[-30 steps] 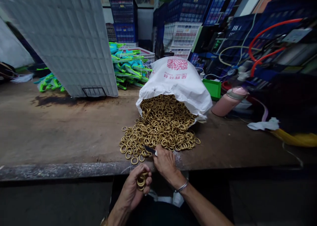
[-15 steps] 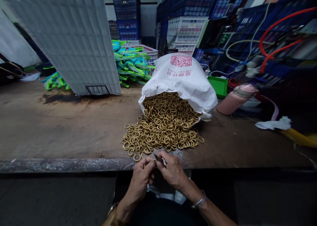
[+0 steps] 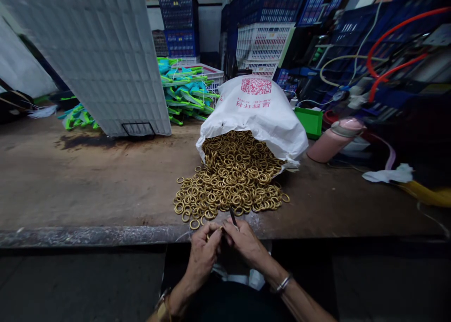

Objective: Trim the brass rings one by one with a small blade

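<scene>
At the table's front edge, my left hand (image 3: 203, 249) is closed in a pinch on a gold-coloured ring (image 3: 208, 236), mostly covered by the fingers. My right hand (image 3: 248, 244) meets it fingertip to fingertip. A small dark knife (image 3: 233, 216) sticks up out of the right hand, its blade pointing away from me; its handle is hidden in the fist. Just beyond both hands lies a heap of gold-coloured rings (image 3: 229, 185), spilling from the mouth of a white sack (image 3: 260, 113) with red print.
A tall pale panel (image 3: 120, 63) stands on the wooden table (image 3: 88, 185) at left. Green and blue plastic parts (image 3: 190, 91) are piled behind it. Right of the sack are a green tray (image 3: 309, 122) and a pink bottle (image 3: 334, 141). Stacked crates (image 3: 264, 42) fill the back.
The knife in my right hand has swung from pointing at the left fingers to pointing up and away. Both hands stay close together in nearly the same place.
</scene>
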The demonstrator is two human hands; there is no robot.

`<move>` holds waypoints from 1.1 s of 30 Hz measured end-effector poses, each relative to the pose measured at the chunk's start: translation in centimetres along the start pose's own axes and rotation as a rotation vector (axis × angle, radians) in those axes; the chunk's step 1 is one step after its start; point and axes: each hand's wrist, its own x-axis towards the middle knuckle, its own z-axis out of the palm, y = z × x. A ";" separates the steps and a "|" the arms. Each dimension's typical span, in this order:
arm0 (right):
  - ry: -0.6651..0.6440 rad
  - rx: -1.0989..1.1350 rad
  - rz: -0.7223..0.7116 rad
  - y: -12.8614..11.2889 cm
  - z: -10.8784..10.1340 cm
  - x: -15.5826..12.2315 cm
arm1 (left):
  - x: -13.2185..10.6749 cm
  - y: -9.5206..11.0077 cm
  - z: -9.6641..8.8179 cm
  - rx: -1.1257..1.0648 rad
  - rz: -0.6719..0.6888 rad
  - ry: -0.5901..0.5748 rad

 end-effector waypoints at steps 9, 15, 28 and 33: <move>-0.025 0.040 -0.020 1.2 0.2 0.5 | 0.0 0.0 -0.2 -0.109 -0.131 -0.116; -0.023 0.032 -0.026 0.9 -0.1 0.6 | -0.3 -0.5 -0.1 -0.217 -0.134 -0.115; -0.022 -0.823 -0.228 1.0 0.1 -1.2 | -0.5 0.1 -0.3 -0.172 -0.104 -0.042; -0.022 -0.919 -0.175 1.0 0.2 -1.1 | -0.7 0.1 -0.2 -0.153 -0.083 -0.003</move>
